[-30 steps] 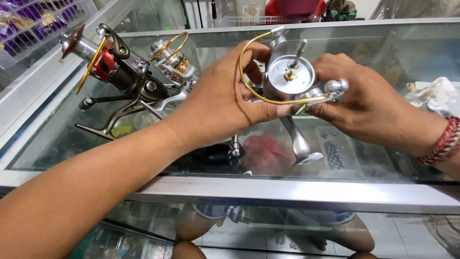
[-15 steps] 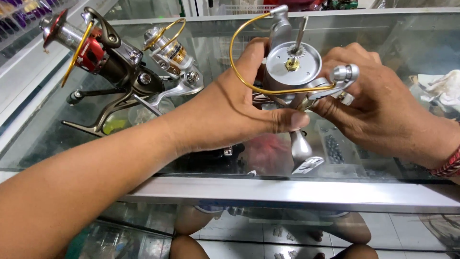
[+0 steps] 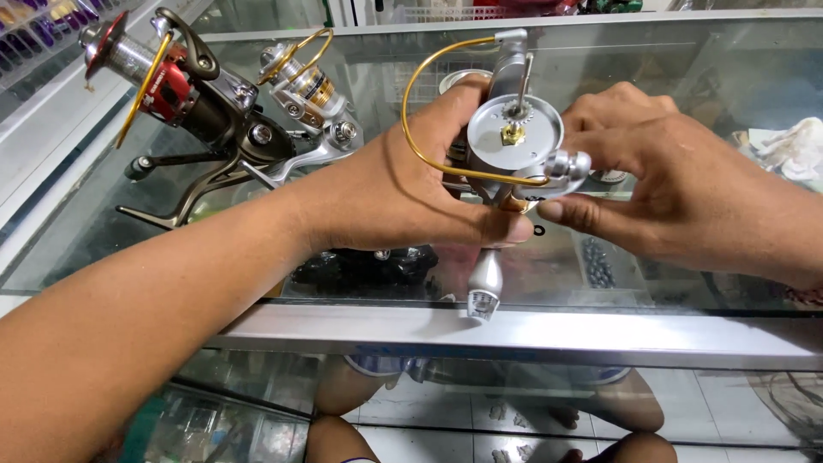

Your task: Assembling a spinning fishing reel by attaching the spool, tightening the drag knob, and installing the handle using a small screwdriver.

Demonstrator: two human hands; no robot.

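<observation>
At the far left corner of the glass counter top (image 3: 686, 77), a white wire basket (image 3: 34, 34) holds purple packets. Beside it, near the left edge, a red and dark grey spinning reel with a gold bail wire (image 3: 184, 94) lies on the glass, and a smaller silver and gold spinning reel (image 3: 309, 90) lies touching it. The left hand (image 3: 403, 184) wraps firmly around the body of a silver spinning reel without its spool (image 3: 514, 141), held above the middle of the counter. Its round rotor face shows a bare shaft with a small brass nut, a gold bail wire arcs around the left, and its silver foot points down toward the near metal edge (image 3: 514, 330). The right hand (image 3: 677, 193) pinches the reel's bail arm between thumb and fingers. A crumpled white cloth (image 3: 793, 146) lies at the right edge. The glass beyond the hands lies open.
</observation>
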